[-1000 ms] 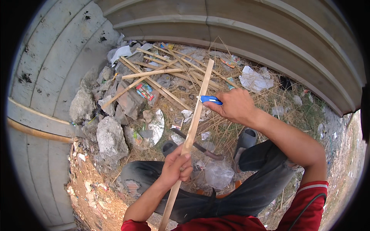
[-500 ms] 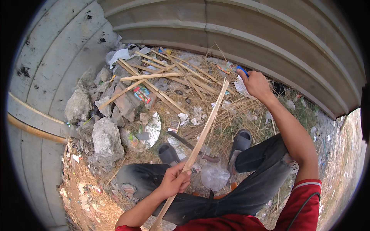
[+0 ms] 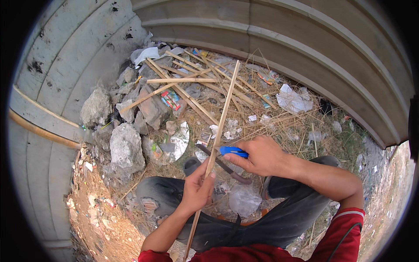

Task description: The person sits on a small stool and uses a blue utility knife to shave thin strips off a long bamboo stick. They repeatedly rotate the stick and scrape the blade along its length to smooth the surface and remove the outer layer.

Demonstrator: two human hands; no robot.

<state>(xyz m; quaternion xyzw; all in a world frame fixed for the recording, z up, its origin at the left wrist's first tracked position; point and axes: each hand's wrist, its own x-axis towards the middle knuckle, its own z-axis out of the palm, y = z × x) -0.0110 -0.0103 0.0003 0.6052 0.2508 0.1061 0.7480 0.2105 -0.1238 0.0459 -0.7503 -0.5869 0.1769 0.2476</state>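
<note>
A long, pale wooden strip (image 3: 224, 111) slants up and away from my lap. My left hand (image 3: 196, 187) is closed round its lower half, with the end running down past my wrist. In my right hand (image 3: 264, 155) is a blue utility knife (image 3: 233, 151), its tip against or very near the strip's right edge, just above my left fingers. Whether the blade bites into the wood is too small to tell. Below, on the ground between my feet, lies a machete (image 3: 222, 165) with a dark blade, partly hidden behind the strip and my hand.
Several similar strips (image 3: 187, 81) lie crossed in a heap ahead. Grey rocks (image 3: 126, 148) are piled to the left. Metal sheet walls (image 3: 301, 56) close off the far and left sides. A clear plastic bag (image 3: 244, 201) lies between my feet, and scraps of litter and dry straw cover the ground.
My right hand has come down and inward with the knife, from beyond the strip's far end to just above my left hand. The strip now stands more upright and is turned edge-on.
</note>
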